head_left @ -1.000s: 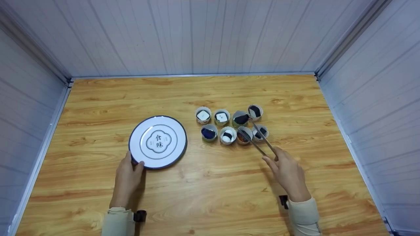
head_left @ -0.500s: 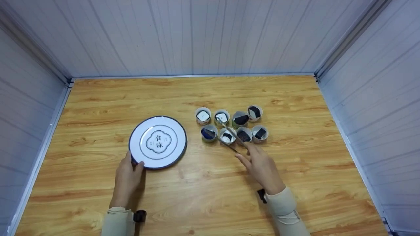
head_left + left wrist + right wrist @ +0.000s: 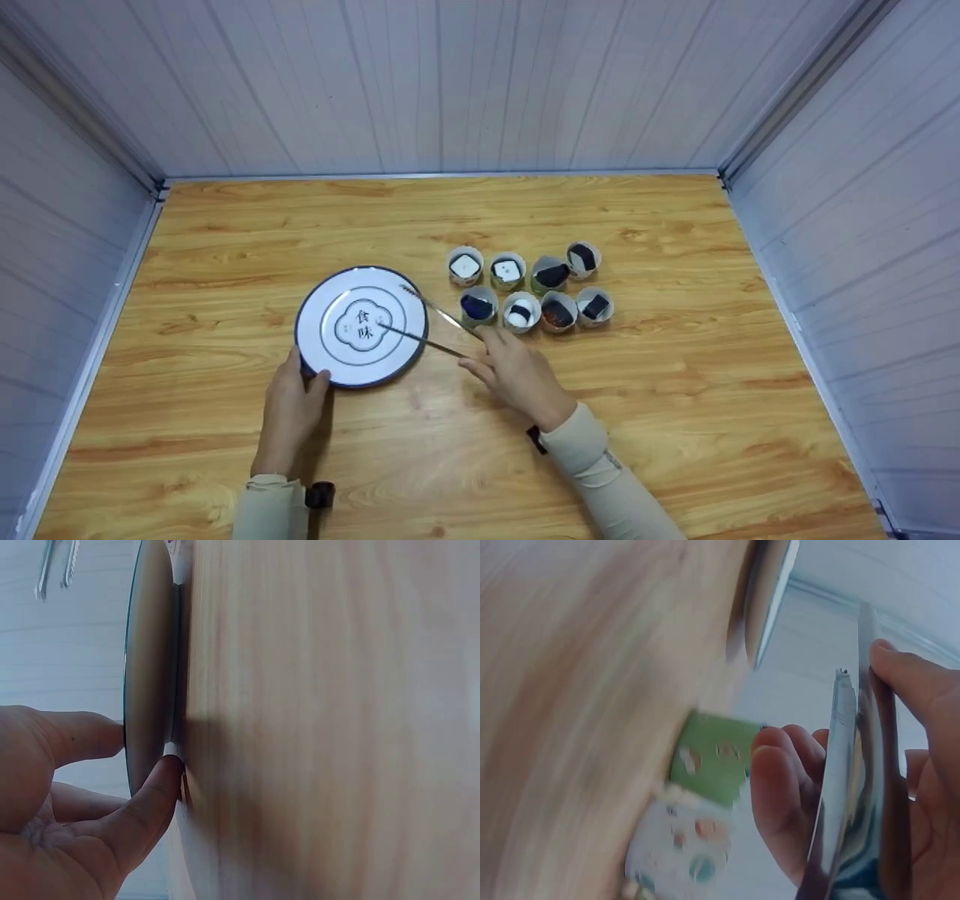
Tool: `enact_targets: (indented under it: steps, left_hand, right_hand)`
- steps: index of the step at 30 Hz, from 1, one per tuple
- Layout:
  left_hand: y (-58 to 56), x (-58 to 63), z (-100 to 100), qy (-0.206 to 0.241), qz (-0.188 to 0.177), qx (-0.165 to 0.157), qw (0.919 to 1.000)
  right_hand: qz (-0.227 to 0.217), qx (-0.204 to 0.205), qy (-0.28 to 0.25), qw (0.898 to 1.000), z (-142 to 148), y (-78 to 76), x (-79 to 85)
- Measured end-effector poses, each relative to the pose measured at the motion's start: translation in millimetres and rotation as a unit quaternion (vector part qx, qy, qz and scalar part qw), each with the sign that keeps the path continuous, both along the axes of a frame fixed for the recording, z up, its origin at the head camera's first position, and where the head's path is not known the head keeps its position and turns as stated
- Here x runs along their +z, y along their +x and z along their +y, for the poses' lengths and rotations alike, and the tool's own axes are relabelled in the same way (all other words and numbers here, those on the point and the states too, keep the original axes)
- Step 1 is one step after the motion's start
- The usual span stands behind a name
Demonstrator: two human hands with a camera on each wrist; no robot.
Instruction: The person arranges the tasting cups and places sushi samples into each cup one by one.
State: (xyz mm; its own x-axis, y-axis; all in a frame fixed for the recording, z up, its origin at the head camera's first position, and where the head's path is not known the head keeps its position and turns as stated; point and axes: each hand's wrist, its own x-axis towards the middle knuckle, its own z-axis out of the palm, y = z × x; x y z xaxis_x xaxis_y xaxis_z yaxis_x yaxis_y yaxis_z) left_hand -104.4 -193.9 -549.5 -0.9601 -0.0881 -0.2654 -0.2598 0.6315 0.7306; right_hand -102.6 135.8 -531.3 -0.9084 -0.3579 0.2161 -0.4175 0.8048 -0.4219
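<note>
My left hand (image 3: 289,409) pinches the near left rim of a white, blue-edged plate (image 3: 349,281). In the left wrist view, the thumb (image 3: 90,735) presses the plate's upper side and a finger (image 3: 154,791) reaches under its edge. Metal tongs (image 3: 448,318) are in my right hand (image 3: 521,379), with their arms spread and both tips over the plate's right half. Nothing shows between the tips. Whether they touch the plate, I cannot tell. In the right wrist view the thumb and fingers lie on either side of the tongs (image 3: 844,757).
Right of the plate, several small paper cups stand in two rows, such as a front-left cup (image 3: 487,294) with a dark blue piece (image 3: 475,306) and a back-left one with a white piece (image 3: 465,265). Pale panels (image 3: 480,90) enclose the wooden table (image 3: 420,450).
My right hand has swept left with the tongs, from above the right-hand cups, across the other cups, to over the plate. The left hand and the plate have stayed put.
</note>
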Motion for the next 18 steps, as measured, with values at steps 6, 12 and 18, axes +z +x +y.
enact_targets:
  steps: [6, 12, 18]
  left_hand:
    - [0.3, -0.6, -0.3, 0.003, -0.004, 0.003, 1.0]
    - [-1.1, -0.1, -0.4, 0.004, -0.003, 0.0, 1.0]
    - [-0.9, 0.3, -0.7, -0.001, -0.002, 0.0, 1.0]
  right_hand:
    - [-0.058, 0.017, 0.026, 0.998, -16.9, -6.2, -7.0]
    - [-0.107, 0.015, 0.052, 0.993, -27.5, -8.7, -10.2]
    - [-0.095, 0.009, 0.124, 0.988, -33.5, -8.3, -13.8]
